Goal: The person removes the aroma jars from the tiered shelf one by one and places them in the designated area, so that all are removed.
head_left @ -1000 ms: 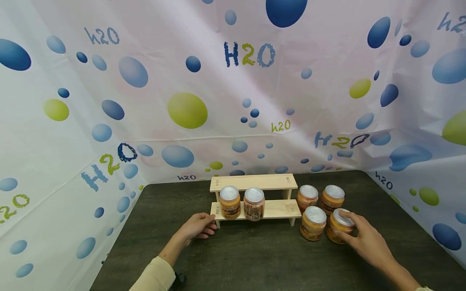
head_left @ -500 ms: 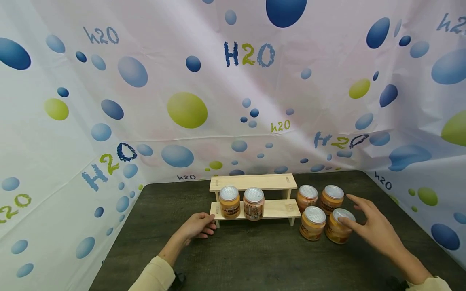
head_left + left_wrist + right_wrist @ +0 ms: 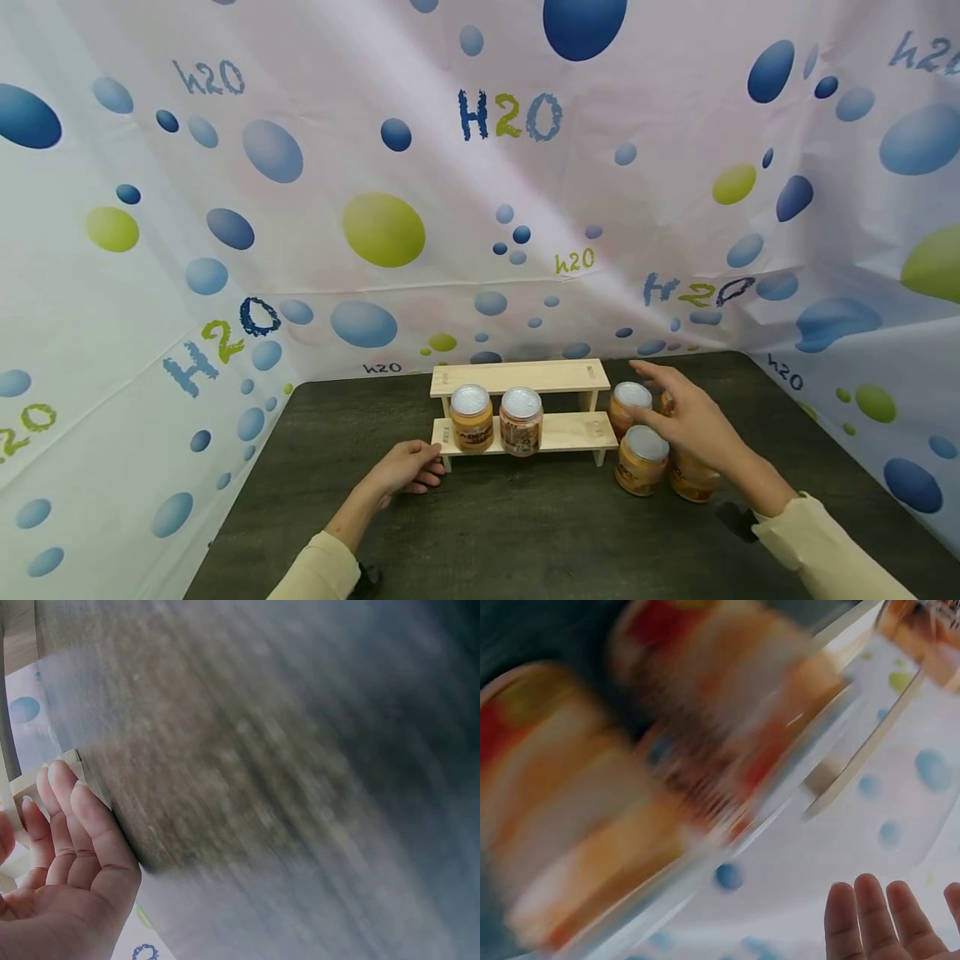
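Observation:
My left hand (image 3: 408, 468) pinches the left end of the lower step of a two-tier wooden shelf (image 3: 573, 431); the left wrist view has a thin wooden edge between thumb and fingers. On that step stand an orange-labelled jar (image 3: 472, 423) and a pinkish-orange jar (image 3: 521, 427), both with silver lids. My right hand (image 3: 693, 425) hovers over a cluster of similar jars, fingers spread and holding nothing. Below it are a back-left jar (image 3: 628, 398), a front-left jar (image 3: 642, 462), a partly covered front-right jar (image 3: 692, 482) and a mostly hidden back-right jar (image 3: 667, 404).
The shelf's upper tier (image 3: 521, 377) carries no jar. A dark wood-grain tabletop (image 3: 480, 533) lies beneath everything. Behind and at both sides hangs a white sheet (image 3: 322, 250) with blue and green drops.
My right hand has lifted from the front-right jar, swung out to its right, then moved left and back over the cluster. My left hand and the jars have stayed in place.

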`<state>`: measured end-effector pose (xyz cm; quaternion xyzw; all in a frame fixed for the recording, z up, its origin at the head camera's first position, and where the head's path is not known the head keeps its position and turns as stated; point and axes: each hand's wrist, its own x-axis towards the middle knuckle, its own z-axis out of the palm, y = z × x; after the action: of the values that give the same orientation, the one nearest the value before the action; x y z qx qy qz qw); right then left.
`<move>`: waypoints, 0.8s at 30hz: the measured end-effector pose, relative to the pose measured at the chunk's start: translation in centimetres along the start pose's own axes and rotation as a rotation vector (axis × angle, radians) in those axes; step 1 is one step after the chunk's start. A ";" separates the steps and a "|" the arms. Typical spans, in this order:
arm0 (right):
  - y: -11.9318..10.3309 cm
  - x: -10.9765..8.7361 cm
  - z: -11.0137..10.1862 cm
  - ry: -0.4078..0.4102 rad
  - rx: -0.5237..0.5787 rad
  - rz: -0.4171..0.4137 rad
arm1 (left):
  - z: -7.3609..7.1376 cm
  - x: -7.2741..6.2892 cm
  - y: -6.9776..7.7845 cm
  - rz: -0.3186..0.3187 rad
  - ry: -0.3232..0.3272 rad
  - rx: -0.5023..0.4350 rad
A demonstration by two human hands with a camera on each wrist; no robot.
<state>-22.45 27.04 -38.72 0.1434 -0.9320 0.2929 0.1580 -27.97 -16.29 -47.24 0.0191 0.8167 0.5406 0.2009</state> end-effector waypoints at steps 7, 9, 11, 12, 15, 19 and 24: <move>-3.4 2.6 3.3 -0.082 0.038 -0.083 | 0.1 -0.1 0.0 0.003 0.003 -0.002; -4.2 3.1 3.9 -0.098 0.047 -0.095 | 0.1 -0.1 0.0 0.002 0.004 -0.005; -4.9 3.6 4.4 -0.109 0.050 -0.114 | 0.1 -0.1 0.1 0.003 0.005 -0.005; -5.2 3.7 4.6 -0.112 0.049 -0.122 | 0.1 -0.1 0.1 0.002 0.006 -0.006; -5.9 4.2 5.2 -0.129 0.061 -0.132 | 0.1 -0.2 0.2 0.003 0.010 -0.005; -6.5 4.5 5.8 -0.136 0.067 -0.137 | 0.3 -0.3 0.2 0.004 0.017 -0.002; -7.0 4.7 6.8 -0.131 0.045 -0.156 | 0.3 -0.3 0.2 0.001 0.023 -0.001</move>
<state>-25.66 16.68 -38.70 0.2380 -0.9195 0.2904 0.1160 -27.58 -16.02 -47.11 0.0134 0.8186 0.5414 0.1912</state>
